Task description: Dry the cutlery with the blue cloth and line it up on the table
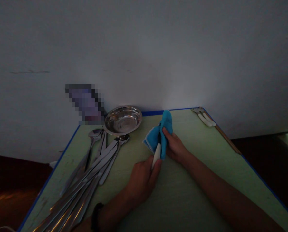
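My left hand (144,175) is closed around the white handle (156,154) of a utensil, whose far end is hidden inside a folded blue cloth (167,120). With thumb and fingers pressed together, my right hand (175,145) grips that cloth around the utensil's upper part. Both hands are above the middle of the table. To the left of my left hand lies a pile of long metal utensils (91,174), among them a spoon (123,138) with its bowl pointing away from me.
Behind the pile, a shallow steel bowl (123,120) stands near the wall. Two white-handled utensils (205,119), at least one a fork, lie at the back right corner. A blurred-out rectangular object (86,103) leans at the back left. Blue edging borders the pale green table (206,154).
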The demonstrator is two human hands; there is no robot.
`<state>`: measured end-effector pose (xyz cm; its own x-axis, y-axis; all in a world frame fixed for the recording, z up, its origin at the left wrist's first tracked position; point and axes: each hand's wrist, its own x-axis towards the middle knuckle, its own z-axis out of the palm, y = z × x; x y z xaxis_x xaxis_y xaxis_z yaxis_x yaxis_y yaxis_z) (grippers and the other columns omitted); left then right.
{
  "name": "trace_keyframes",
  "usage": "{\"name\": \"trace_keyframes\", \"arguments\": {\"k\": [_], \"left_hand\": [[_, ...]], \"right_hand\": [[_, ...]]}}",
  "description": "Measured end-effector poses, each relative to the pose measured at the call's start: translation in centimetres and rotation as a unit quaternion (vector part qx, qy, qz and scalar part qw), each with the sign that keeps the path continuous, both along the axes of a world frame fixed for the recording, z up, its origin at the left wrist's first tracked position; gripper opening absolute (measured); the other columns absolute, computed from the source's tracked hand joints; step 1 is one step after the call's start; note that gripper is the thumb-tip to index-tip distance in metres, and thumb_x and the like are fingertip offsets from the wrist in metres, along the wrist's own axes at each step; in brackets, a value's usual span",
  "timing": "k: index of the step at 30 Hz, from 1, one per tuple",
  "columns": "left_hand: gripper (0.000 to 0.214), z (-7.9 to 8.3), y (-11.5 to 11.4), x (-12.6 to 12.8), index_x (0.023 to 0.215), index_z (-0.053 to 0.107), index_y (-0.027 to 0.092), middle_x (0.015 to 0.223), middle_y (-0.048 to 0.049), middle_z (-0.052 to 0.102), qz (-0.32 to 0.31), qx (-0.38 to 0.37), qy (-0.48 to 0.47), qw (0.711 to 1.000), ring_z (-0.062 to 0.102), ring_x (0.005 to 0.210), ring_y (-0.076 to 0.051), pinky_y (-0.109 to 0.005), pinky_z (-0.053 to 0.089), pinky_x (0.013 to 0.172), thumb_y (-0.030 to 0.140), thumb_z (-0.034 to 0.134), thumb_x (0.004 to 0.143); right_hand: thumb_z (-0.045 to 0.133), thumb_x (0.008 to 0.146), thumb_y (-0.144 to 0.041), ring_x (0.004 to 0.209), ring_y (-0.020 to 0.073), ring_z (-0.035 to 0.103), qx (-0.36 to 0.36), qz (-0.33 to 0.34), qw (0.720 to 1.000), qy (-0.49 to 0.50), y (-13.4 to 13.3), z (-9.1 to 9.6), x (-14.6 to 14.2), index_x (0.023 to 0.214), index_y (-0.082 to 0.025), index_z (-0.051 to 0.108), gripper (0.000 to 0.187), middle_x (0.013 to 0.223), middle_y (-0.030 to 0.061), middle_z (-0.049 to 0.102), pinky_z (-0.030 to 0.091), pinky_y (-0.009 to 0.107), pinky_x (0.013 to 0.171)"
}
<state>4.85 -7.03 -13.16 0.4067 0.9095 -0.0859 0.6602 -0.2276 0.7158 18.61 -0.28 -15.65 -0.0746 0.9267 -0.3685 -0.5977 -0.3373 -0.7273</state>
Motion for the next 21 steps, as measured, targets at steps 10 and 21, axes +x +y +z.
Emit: {"name": "trace_keyframes", "arguments": {"k": [10, 21], "left_hand": [[0.034, 0.09, 0.07, -0.05, 0.076, 0.046, 0.017, 0.061, 0.0010, 0.049, 0.042, -0.044, -0.086, 0.994, 0.047, 0.053, -0.012, -0.023, 0.032, 0.050, 0.039, 0.027, 0.091], [0.030, -0.16, 0.05, -0.35, 0.080, 0.048, 0.017, 0.056, 0.0011, 0.050, -0.072, 0.008, 0.024, 0.997, 0.048, 0.049, -0.014, -0.026, 0.032, 0.050, 0.035, 0.025, 0.090]], "right_hand": [[0.077, 0.055, -0.023, 0.061, 0.0108, 0.056, 0.050, 0.079, 0.995, 0.019, -0.03, 0.47, 0.83, 0.071, -0.016, 0.066, 0.020, 0.065, -0.0020, 0.065, 0.045, 0.026, 0.066], [0.068, 0.066, -0.042, 0.049, 0.0088, 0.051, 0.047, 0.018, 0.998, -0.025, -0.29, -0.35, 0.45, 0.061, -0.019, 0.063, 0.024, 0.053, -0.0052, 0.059, 0.042, 0.023, 0.052]]}}
